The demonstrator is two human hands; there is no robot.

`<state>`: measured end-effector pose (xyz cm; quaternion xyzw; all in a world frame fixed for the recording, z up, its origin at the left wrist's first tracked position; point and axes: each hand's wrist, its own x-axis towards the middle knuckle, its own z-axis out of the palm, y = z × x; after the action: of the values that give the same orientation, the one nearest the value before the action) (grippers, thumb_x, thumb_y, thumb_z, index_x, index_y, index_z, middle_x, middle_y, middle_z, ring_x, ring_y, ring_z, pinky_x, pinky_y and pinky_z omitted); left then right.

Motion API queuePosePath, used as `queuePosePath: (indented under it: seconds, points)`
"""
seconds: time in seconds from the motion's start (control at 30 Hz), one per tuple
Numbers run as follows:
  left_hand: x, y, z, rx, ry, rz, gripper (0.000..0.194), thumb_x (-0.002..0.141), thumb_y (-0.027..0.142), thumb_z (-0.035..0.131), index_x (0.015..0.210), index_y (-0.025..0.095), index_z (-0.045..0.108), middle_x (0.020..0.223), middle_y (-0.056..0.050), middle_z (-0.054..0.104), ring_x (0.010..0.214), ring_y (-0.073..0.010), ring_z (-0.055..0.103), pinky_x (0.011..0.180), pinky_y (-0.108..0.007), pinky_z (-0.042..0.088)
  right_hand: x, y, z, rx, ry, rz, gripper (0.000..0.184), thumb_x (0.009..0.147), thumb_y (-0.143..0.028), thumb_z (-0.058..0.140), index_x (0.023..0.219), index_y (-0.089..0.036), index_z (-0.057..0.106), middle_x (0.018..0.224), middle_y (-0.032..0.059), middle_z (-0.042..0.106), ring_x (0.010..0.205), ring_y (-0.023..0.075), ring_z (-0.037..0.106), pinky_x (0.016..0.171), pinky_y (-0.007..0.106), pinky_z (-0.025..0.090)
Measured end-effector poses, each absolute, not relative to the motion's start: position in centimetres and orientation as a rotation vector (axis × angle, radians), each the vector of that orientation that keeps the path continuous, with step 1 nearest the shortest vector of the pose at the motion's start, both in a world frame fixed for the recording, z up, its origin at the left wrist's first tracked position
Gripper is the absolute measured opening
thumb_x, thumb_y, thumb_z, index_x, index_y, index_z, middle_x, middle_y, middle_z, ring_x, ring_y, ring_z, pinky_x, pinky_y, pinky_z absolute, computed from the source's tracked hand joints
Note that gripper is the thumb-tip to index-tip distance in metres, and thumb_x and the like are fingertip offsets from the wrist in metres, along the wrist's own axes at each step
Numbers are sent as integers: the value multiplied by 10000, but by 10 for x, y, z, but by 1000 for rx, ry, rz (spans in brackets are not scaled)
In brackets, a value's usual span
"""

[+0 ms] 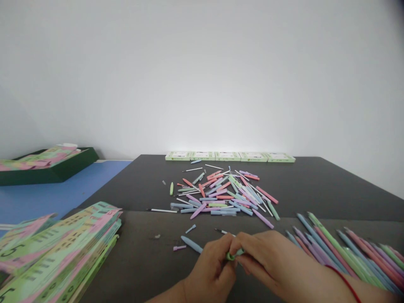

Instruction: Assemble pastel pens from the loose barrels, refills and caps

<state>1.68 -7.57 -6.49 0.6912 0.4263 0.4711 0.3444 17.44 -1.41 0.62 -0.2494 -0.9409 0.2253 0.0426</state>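
My left hand point(210, 271) and my right hand point(268, 256) meet at the near middle of the table. Both are closed around a small green pen piece point(230, 256), mostly covered by the fingers. Just beyond the fingertips lies a white refill with a dark tip point(224, 232). To the left of my left hand rest a blue pen barrel piece point(191, 244), a small blue clip piece point(190, 228) and a small purple clip piece point(179, 248). Farther back spreads a loose heap of pastel pen parts point(221, 198) with white refills among them.
Pens in several colours point(334, 246) lie in rows at the right, partly behind my right forearm. Stacked printed packages point(63, 252) stand at the near left. A dark green tray point(75, 164) holds more packages. Flat light-green boxes point(227, 156) line the black table's point(126, 185) back edge.
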Motion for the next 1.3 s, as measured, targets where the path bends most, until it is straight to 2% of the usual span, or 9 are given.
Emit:
queuePosePath:
  seconds: [0.4,0.53,0.67,0.8,0.97,1.1,1.2,1.3]
  points:
    - [18,-75,-58,1775,1089,1259,192,772,63,404,839,176,543,829,-36,602,798,-191,553,758,-271,411,168,-15,1,-805,-2912,585,145,869,-165,497,983,-215,571,831,46,718,753,241,677,570,266,338]
    - [18,-75,-55,1808,1056,1261,202,776,59,394,861,184,527,838,-30,591,794,-181,549,762,-260,409,169,-16,9,-788,-2873,636,113,870,-162,495,955,-207,553,819,34,705,703,209,658,555,260,328]
    - [15,-78,-57,1843,1137,1227,174,790,71,399,852,191,510,722,5,516,661,-146,480,652,-242,379,182,-18,15,-837,-2765,709,91,912,-167,454,916,-225,524,815,-8,671,699,160,626,569,243,340]
    - [12,-82,-62,1968,1180,1202,207,799,55,379,878,198,505,726,13,493,661,-137,470,654,-244,354,196,-20,-5,-1070,-2746,573,165,849,-64,484,853,-222,529,765,-29,640,650,154,612,543,254,318]
    - [8,-80,-69,2097,1073,1220,220,825,62,342,926,214,464,729,16,475,669,-140,475,651,-246,349,191,-24,-37,-1150,-2851,389,180,746,-60,596,871,-189,578,884,27,661,746,221,655,570,282,368]
    - [6,-78,-72,2109,1069,1207,217,837,76,332,950,223,446,721,21,459,658,-142,466,642,-250,346,175,-25,-45,-1133,-2915,331,131,779,-113,602,893,-178,605,899,51,661,748,233,657,559,294,395]
    - [7,-81,-71,2106,1096,1209,231,819,63,341,949,226,440,740,17,466,684,-145,473,648,-248,348,165,-26,-51,-1091,-2919,214,150,811,-63,536,880,-176,605,856,52,656,707,216,652,521,291,379]
    - [8,-83,-68,2109,1107,1210,243,805,46,354,942,228,438,750,19,472,682,-138,473,652,-242,351,160,-25,-56,-1114,-2923,144,213,788,-8,501,870,-176,601,843,60,659,680,218,648,495,292,351]
